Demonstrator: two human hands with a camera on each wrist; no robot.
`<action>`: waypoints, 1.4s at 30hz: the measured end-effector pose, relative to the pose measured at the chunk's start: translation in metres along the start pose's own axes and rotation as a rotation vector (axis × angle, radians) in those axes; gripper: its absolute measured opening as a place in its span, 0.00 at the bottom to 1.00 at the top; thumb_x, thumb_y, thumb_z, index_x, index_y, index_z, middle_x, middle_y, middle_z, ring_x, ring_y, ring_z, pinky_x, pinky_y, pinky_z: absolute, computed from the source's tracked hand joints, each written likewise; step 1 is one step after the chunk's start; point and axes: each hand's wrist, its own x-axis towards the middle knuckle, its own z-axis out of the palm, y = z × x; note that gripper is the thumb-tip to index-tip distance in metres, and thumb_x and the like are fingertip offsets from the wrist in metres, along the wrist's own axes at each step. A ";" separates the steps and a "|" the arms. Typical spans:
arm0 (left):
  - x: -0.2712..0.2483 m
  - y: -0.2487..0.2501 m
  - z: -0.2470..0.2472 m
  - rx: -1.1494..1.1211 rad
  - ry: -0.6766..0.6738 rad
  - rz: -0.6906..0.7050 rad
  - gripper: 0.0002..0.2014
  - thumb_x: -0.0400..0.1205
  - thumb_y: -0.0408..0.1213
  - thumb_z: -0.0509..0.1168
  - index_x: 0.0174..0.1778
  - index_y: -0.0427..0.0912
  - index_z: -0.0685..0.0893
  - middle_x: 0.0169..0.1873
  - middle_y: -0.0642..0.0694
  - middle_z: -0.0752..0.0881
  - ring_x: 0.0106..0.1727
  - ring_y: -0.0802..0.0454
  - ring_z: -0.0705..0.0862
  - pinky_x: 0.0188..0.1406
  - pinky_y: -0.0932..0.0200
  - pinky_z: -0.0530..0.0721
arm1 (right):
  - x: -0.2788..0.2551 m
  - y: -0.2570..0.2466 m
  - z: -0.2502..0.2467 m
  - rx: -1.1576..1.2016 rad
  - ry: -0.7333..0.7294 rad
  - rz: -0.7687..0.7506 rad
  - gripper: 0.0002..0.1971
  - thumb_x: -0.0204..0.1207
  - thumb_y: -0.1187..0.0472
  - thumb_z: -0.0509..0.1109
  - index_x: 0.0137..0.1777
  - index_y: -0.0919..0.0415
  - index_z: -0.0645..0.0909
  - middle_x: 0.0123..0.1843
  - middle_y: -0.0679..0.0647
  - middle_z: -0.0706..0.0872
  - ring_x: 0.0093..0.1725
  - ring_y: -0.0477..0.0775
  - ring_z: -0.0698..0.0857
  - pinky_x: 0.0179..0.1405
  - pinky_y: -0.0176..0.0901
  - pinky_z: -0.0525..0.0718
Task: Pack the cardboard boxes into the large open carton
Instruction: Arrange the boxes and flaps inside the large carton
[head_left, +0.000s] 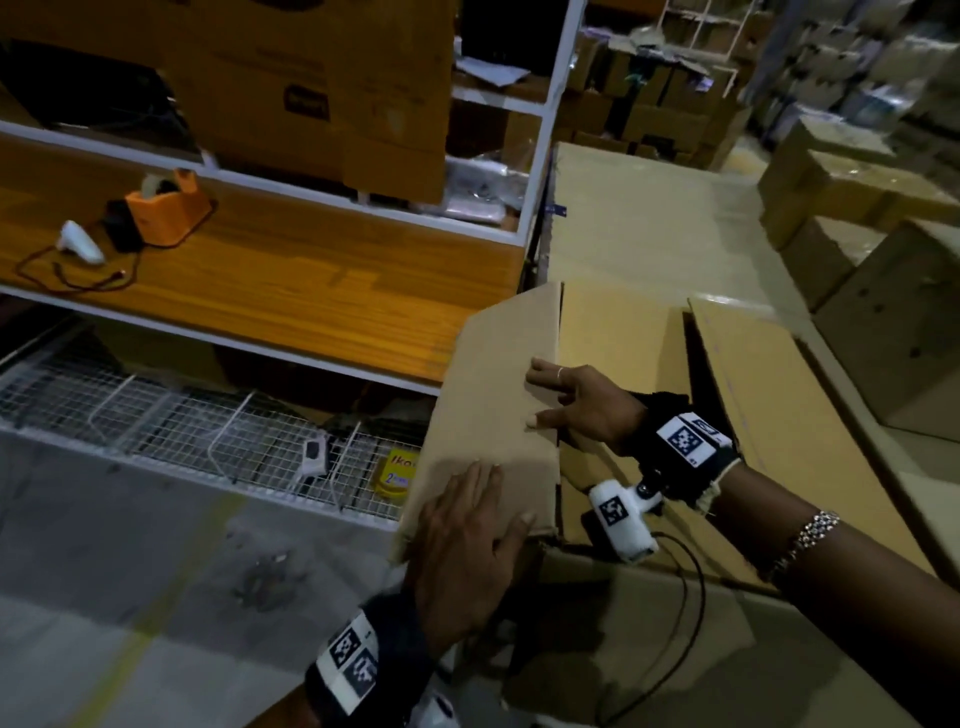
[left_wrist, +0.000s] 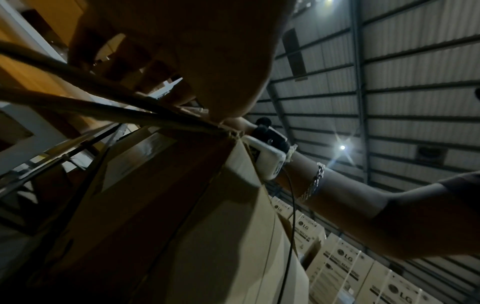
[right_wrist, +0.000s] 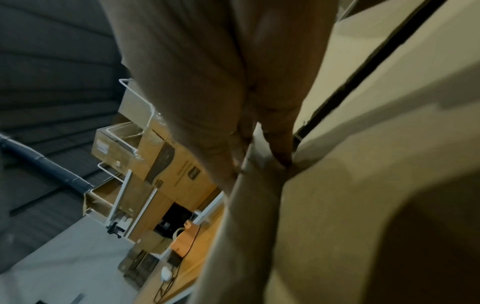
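The large open carton (head_left: 649, 603) stands at the lower right of the head view, its flaps spread. My left hand (head_left: 467, 530) lies flat on the near end of the carton's left flap (head_left: 493, 395), fingers straight and the thumb at the flap's edge. My right hand (head_left: 571, 402) holds the same flap farther along its inner edge, fingers on top and the thumb hidden below. In the right wrist view the flap edge (right_wrist: 255, 148) sits pinched between my fingers. Tan cardboard (head_left: 618, 338) shows inside the opening. The right flap (head_left: 779, 410) slopes outward.
A wooden shelf (head_left: 311, 291) to the left carries an orange tape dispenser (head_left: 166, 208) and a white corded handheld device (head_left: 80, 241). Below it is a white wire rack (head_left: 182, 431). More brown cartons (head_left: 857, 208) are stacked at the right, and printed boxes (left_wrist: 363, 267) behind.
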 end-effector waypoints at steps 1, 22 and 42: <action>0.001 0.002 -0.004 0.014 -0.007 0.007 0.51 0.76 0.78 0.27 0.92 0.56 0.56 0.91 0.52 0.56 0.91 0.50 0.55 0.89 0.48 0.56 | -0.008 -0.004 -0.005 0.038 0.005 -0.003 0.40 0.77 0.69 0.78 0.87 0.67 0.63 0.87 0.51 0.66 0.85 0.53 0.69 0.73 0.35 0.72; -0.010 0.177 0.118 0.250 -0.049 0.457 0.39 0.87 0.69 0.49 0.83 0.42 0.76 0.83 0.43 0.75 0.87 0.41 0.69 0.83 0.32 0.50 | -0.184 0.134 -0.094 -0.254 0.290 0.139 0.42 0.72 0.48 0.83 0.85 0.50 0.68 0.89 0.52 0.61 0.84 0.54 0.68 0.79 0.49 0.72; 0.007 0.326 0.212 -0.027 -0.067 0.683 0.28 0.94 0.57 0.46 0.90 0.69 0.44 0.88 0.73 0.45 0.91 0.62 0.47 0.89 0.54 0.43 | -0.341 0.228 -0.282 0.236 0.685 -0.009 0.10 0.83 0.72 0.70 0.59 0.67 0.90 0.43 0.59 0.94 0.36 0.57 0.88 0.37 0.48 0.87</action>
